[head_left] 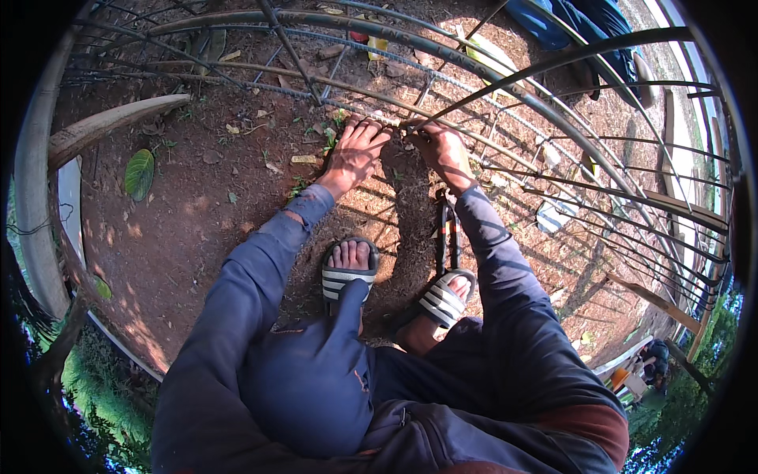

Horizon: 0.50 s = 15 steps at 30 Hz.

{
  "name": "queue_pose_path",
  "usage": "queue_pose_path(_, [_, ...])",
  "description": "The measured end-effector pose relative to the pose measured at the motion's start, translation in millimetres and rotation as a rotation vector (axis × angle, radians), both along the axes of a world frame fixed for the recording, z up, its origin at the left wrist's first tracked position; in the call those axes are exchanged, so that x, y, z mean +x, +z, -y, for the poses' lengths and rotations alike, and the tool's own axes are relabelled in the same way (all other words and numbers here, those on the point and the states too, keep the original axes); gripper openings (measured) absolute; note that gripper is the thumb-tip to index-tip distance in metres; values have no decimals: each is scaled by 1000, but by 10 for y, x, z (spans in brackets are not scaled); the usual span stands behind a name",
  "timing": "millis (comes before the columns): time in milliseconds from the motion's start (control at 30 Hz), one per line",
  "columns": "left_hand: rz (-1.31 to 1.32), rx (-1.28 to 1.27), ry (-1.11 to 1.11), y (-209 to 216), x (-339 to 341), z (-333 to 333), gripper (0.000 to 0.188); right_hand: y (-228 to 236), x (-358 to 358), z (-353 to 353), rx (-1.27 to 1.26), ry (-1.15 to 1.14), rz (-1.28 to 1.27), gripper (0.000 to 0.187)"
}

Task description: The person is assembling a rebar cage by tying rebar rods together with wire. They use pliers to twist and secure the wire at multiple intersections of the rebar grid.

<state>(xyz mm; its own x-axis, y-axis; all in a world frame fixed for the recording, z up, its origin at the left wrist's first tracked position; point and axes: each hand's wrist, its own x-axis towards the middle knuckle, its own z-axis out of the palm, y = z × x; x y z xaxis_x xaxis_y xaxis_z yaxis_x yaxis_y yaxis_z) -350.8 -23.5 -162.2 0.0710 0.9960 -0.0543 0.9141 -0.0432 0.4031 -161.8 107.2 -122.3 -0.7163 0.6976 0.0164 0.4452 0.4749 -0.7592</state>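
Note:
In front of me stretches a cage of steel reinforcing bars (545, 118). My left hand (357, 155) lies over the lowest bar of it, fingers side by side and bent over the metal. Close to its right, my right hand (444, 155) has its fingers curled in at a crossing of the bars. Whatever thin piece may sit between those fingertips is hidden. A pair of pincers (450, 237) with dark handles rests by my right sandal (447, 299), below the right wrist.
Brown soil with dry leaves lies under the cage. At the left are a curved wooden piece (118, 126) and a pale post (35, 166). Another person's blue-clad leg (608, 31) is beyond the bars at the upper right. My left sandal (350, 272) stands between my arms.

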Motion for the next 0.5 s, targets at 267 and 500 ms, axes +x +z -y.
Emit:
queue_pose_path(267, [-78, 53, -68, -93, -74, 7, 58, 88, -2, -75, 4, 107, 70, 24])
queue_pose_path(500, [163, 228, 124, -302, 191, 53, 53, 168, -29, -110, -21, 145, 35, 23])
